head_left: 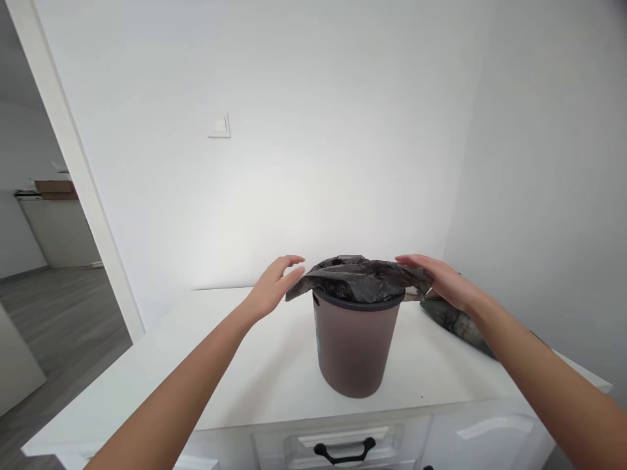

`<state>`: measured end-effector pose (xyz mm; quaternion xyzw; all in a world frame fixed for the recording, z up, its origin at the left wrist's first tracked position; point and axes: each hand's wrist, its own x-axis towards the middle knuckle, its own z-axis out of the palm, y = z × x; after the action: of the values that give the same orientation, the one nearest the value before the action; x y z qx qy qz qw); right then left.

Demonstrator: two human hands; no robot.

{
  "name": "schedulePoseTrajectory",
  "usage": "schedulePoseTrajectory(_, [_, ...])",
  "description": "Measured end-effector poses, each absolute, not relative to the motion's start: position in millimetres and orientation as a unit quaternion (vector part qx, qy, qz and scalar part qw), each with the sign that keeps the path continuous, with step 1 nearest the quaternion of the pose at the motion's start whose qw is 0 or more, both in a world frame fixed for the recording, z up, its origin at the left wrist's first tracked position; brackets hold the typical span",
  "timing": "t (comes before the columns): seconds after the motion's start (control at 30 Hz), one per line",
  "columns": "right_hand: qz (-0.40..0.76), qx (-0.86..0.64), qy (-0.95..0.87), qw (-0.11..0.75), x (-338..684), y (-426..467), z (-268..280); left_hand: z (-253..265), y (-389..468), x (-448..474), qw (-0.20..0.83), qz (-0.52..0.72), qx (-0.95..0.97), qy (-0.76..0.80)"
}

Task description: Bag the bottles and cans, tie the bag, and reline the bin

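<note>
A brownish-mauve trash bin (357, 349) with a dark rim stands upright on a white cabinet top. A thin black trash bag (365, 279) sits in its mouth, its loose edges spreading out over the rim on both sides. My left hand (275, 282) is beside the bag's left edge, fingers apart and curved, gripping nothing. On the other side my right hand (435, 273) has its fingers stretched out over the bag's right edge, seemingly touching it. The fingertips' exact contact with the plastic is hard to make out.
Behind my right forearm lies a dark, filled plastic bag (458, 323). The white cabinet (235, 391) has a drawer with a black handle (345, 450) in front. A light switch (220, 125) is on the wall behind. At the left, a doorway shows grey flooring.
</note>
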<state>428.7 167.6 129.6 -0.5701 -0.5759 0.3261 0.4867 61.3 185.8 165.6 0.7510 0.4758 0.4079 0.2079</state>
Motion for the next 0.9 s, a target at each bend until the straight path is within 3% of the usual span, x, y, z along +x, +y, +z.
schedulePoseTrajectory(0.13, [0.320, -0.521, -0.660, 0.437, 423, 137, 143, 172, 174, 76, 0.241, 0.337, 0.817, 0.401])
schedulePoseTrajectory(0.27, [0.177, -0.548, -0.693, 0.433, 415, 102, 146, 164, 167, 74, 0.226, 0.320, 0.852, 0.346])
schedulePoseTrajectory(0.37, [0.090, -0.542, -0.708, 0.442, 418, 77, 132, 147, 156, 61, 0.158, 0.285, 0.889, 0.322])
schedulePoseTrajectory(0.53, [0.024, -0.521, -0.798, 0.302, 447, 49, 86, 117, 134, 40, 0.009, 0.174, 0.953, 0.250])
schedulePoseTrajectory(0.6, [0.001, -0.520, -0.795, 0.312, 453, 44, 73, 106, 126, 40, -0.025, 0.216, 0.948, 0.233])
schedulePoseTrajectory(0.77, [-0.040, -0.473, -0.744, 0.471, 412, 63, 78, 55, 116, 47, 0.022, 0.444, 0.834, 0.326])
schedulePoseTrajectory(0.9, [-0.082, -0.435, -0.783, 0.438, 356, 87, 91, -25, 123, 30, 0.034, 0.420, 0.744, 0.518])
